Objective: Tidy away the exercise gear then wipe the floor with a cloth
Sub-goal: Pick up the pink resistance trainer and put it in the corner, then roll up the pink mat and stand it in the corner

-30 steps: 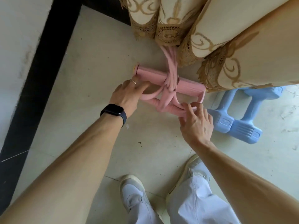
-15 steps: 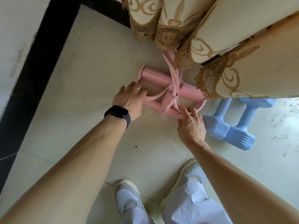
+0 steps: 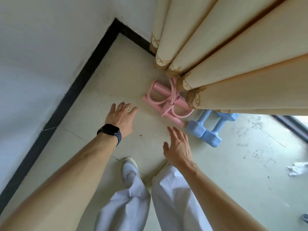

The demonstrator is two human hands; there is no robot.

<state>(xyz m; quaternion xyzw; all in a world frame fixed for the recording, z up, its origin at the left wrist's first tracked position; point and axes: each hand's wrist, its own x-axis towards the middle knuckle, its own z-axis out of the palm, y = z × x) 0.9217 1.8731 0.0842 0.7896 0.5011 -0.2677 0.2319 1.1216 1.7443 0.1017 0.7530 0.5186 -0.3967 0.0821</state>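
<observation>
Dumbbells [image 3: 205,132]: two, blue; pink puller [image 3: 165,104]: one; left hand [image 3: 120,117], right hand [image 3: 179,147] both spread, holding nothing.

Soft daylight from right, wide-angle warp

Pale tiled floor [image 3: 103,90], scuffed and speckled with dirt. Flat on it, just beyond and right of the left fingers [image 3: 122,106], a pink puller [image 3: 164,104], partly under a curtain [image 3: 208,97]. Just right of the right fingers [image 3: 180,138], two blue dumbbells [image 3: 197,130]. Much farther right, something white and crumpled, perhaps a cloth [image 3: 298,170].
</observation>
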